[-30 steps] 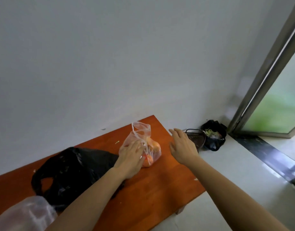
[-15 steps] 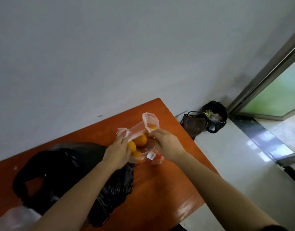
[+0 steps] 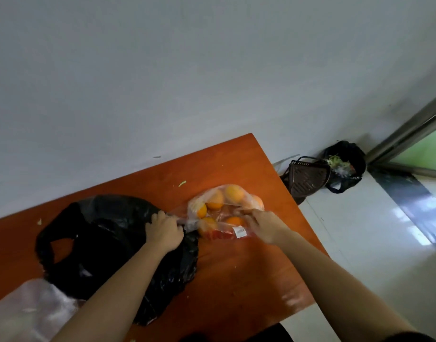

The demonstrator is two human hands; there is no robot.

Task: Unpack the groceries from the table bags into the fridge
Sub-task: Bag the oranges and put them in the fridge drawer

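orange bag (image 3: 221, 206) pulled between two hands
Left hand (image 3: 164, 230) pinches one edge, right hand (image 3: 263, 225) the other, each grip tight on plastic, over the bench (image 3: 236, 280).

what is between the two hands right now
In the head view, the clear bag of oranges lies between the left hand and the right hand, each gripping its plastic.
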